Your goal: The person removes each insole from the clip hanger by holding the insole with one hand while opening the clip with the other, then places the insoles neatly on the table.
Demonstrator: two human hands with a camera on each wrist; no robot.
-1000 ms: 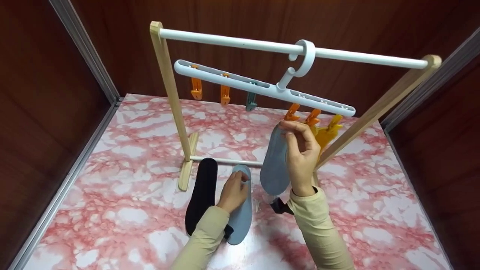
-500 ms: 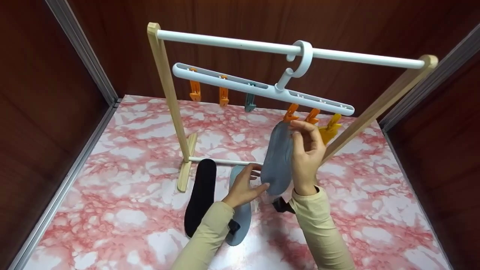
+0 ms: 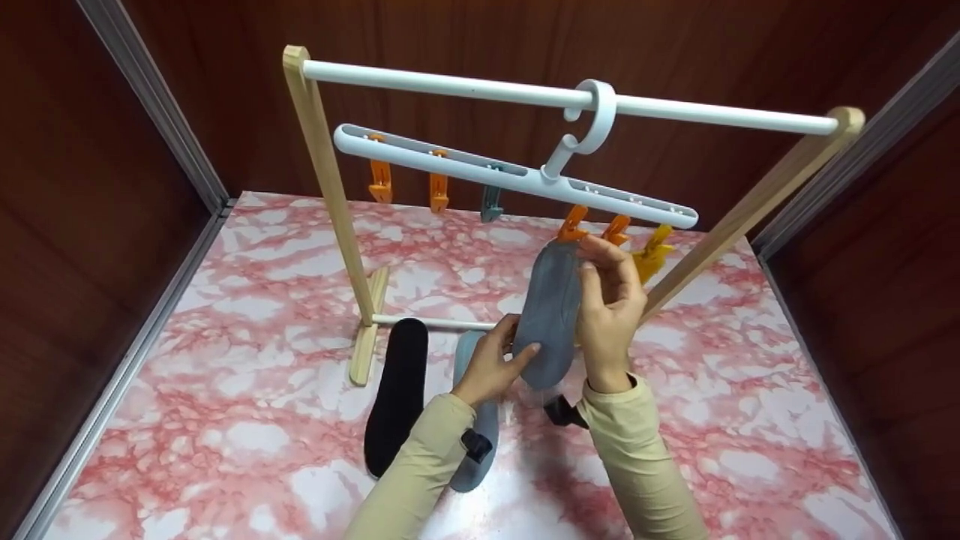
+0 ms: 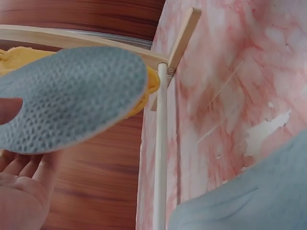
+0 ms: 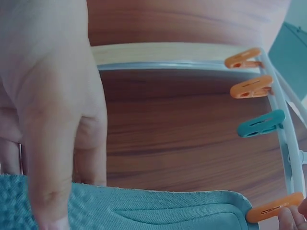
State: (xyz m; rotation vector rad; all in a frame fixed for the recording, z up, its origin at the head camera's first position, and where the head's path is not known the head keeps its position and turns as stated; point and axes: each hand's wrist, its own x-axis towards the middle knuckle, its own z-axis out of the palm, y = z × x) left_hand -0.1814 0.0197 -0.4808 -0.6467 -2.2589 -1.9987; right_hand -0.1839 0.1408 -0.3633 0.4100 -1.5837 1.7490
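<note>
Grey-blue foam insole with a dimpled face (image 3: 551, 322) hangs tilted just right of centre in the head view, its upper end meeting an orange plastic clip (image 3: 573, 223) under the right half of a white plastic hanger bar (image 3: 465, 168). In the right wrist view that clip overlaps the insole's end, so it seems to bear the top; how firmly it bites cannot be told. Near the middle of the frame the left hand (image 3: 491, 367) pinches the insole's lower part, thumb across the near face and fingers behind, probably to steady the hanging end and take some weight off the clip. The right hand (image 3: 613, 300), at the insole's right side, has bent fingers beside the clip and the upper edge, presumably to tend the clipped end; whether their tips pinch anything cannot be told.

At the top of the frame a white hook (image 3: 606, 112) loops over the white rod (image 3: 450, 85) of a pale wooden rack (image 3: 325, 172), apparently so that clipped things can dangle freely. Yellow fabric (image 4: 24, 58) shows behind the insole in the left wrist view. At lower centre a second grey-blue insole (image 3: 487, 416) lies partly under the left forearm, a black insole (image 3: 397, 405) just left of it; both rest on the pink-and-white marbled surface (image 3: 247, 360), conveniently near the hands.
</note>
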